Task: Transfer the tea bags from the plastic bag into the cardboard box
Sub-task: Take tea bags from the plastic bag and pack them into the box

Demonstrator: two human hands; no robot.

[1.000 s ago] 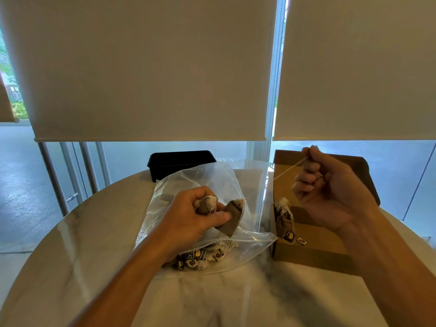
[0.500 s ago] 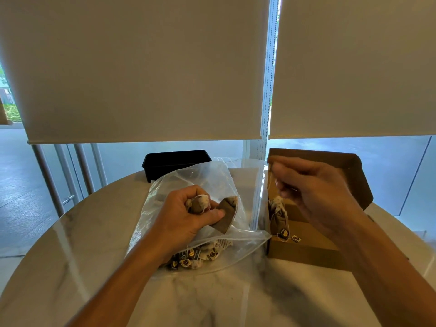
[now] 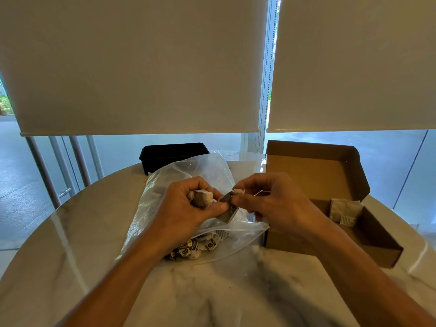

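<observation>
A clear plastic bag (image 3: 188,171) lies on the round marble table (image 3: 59,232), with several tea bags (image 3: 193,247) heaped near its zip edge. My left hand (image 3: 188,208) grips a small bunch of tea bags (image 3: 203,197) above the bag. My right hand (image 3: 271,201) is beside it and pinches the top of one of those tea bags (image 3: 226,204), its white string trailing loose. An open cardboard box (image 3: 330,175) stands to the right, lid raised. One tea bag (image 3: 344,211) lies inside it.
A black rectangular tray (image 3: 172,154) stands at the table's far edge behind the plastic bag. Roller blinds and window glass rise just beyond the table. The table's rounded rim curves along the left and the right.
My right hand left the box, where a tea bag now lies, and moved left to my left hand. It now pinches a tea bag there. My left hand stayed put.
</observation>
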